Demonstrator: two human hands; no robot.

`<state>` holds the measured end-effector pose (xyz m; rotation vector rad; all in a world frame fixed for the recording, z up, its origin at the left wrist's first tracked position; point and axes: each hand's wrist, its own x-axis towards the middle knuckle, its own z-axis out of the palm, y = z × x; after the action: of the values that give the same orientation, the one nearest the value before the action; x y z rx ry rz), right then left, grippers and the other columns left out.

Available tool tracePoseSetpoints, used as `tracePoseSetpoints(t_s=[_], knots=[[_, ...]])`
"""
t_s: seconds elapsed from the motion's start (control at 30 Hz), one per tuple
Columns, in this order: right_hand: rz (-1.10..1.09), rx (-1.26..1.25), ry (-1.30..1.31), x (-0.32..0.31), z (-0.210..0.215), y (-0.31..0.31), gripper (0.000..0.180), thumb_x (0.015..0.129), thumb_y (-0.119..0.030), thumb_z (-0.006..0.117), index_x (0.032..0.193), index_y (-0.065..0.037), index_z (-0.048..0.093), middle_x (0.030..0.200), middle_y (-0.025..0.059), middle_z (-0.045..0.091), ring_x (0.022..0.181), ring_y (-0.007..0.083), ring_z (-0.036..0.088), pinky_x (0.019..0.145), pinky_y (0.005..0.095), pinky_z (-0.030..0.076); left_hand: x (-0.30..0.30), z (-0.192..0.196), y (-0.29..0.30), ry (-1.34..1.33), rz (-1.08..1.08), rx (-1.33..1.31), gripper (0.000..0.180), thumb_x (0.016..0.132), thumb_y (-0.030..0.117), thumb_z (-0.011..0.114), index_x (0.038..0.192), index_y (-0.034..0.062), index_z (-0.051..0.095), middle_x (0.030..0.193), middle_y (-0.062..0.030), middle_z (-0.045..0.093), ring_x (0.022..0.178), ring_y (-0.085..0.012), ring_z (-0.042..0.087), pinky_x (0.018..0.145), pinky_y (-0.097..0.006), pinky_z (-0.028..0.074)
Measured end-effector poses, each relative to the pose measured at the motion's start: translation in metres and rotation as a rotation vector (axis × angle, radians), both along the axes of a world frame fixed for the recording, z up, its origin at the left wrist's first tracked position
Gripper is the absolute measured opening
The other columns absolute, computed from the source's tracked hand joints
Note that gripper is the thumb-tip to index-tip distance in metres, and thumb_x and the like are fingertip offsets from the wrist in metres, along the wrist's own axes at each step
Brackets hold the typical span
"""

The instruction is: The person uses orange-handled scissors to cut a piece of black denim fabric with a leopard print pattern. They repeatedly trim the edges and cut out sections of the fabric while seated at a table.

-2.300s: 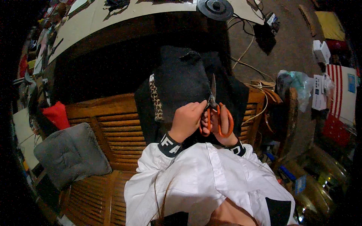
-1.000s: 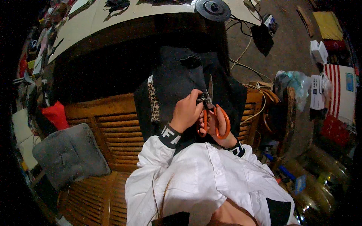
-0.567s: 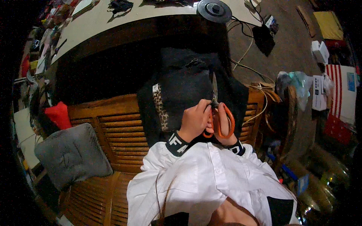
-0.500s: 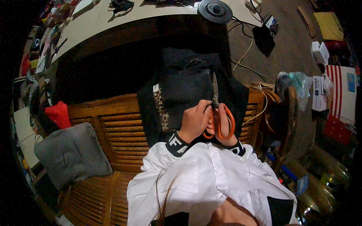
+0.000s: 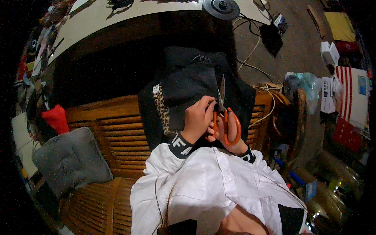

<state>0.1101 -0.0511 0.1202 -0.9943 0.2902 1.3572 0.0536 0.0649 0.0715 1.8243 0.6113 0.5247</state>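
Orange-handled scissors [image 5: 237,133] are in my right hand [image 5: 230,127], fingers through the loops. Their blades point away from me and look slightly apart. Beside the pivot, my left hand [image 5: 197,119] is closed in a pinch on the black cloth [image 5: 192,82] spread over my lap; its fingertips nearly touch the scissors. What exactly lies between those fingertips is too small to see clearly. A leopard-print band [image 5: 161,107] with a small white label runs along the cloth's left side.
I sit on a slatted wooden bench [image 5: 121,133] with a grey cushion [image 5: 72,160] and a red cloth [image 5: 56,119] at left. Ahead is a pale table [image 5: 98,24] bearing a round grey disc [image 5: 221,8]. Cables [image 5: 252,67] trail across the floor at right, near plastic bags [image 5: 303,88].
My left hand has drawn a little left and up from the right hand. The scissors have turned slightly and their blades look wider apart. The whole view has shifted a little.
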Motion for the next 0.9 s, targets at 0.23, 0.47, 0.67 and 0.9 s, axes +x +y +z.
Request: tracePoseSetpoints(t_s=[0.23,0.47,0.67,0.9], knots=[[0.002,0.023,0.055,0.012,-0.001,0.001,0.066,0.087,-0.069,0.027,0.107,-0.010,0.050,0.085,0.0000,0.048,0.073,0.0130,0.047,0.063,0.0274,0.040,-0.005,0.009,0.000,0.088,-0.159,-0.187,0.011,0.086,0.006,0.058,0.095,0.0018,0.061,0.083,-0.0136,0.064,0.071,-0.0251,0.065,0.060,-0.030,0.049],[-0.080,0.069,-0.064,0.021,-0.011,0.013,0.050,0.095,-0.052,0.029,0.092,-0.007,0.050,0.070,0.0014,0.049,0.058,0.0115,0.047,0.052,0.0247,0.038,-0.001,0.041,0.012,0.090,-0.124,-0.252,0.013,0.087,0.009,0.057,0.097,0.0028,0.061,0.080,-0.0137,0.065,0.071,-0.0261,0.066,0.061,-0.032,0.050],[-0.108,0.090,-0.370,0.029,0.043,0.024,0.024,0.099,-0.036,0.035,0.092,-0.014,0.043,0.061,-0.0040,0.040,0.048,0.0065,0.035,0.043,0.0216,0.031,0.008,0.084,0.018,-0.013,-0.155,-0.214,0.014,0.087,0.010,0.056,0.098,0.0044,0.061,0.084,-0.0178,0.063,0.076,-0.0315,0.064,0.061,-0.033,0.049],[-0.142,0.265,-0.301,0.055,0.034,0.023,0.039,0.096,-0.047,0.038,0.093,-0.010,0.052,0.064,-0.0007,0.048,0.050,0.0091,0.041,0.044,0.0236,0.033,0.042,0.111,0.051,-0.180,-0.339,0.217,0.025,0.086,0.018,0.062,0.108,0.0074,0.057,0.083,-0.0167,0.064,0.072,-0.0334,0.064,0.059,-0.035,0.051]])
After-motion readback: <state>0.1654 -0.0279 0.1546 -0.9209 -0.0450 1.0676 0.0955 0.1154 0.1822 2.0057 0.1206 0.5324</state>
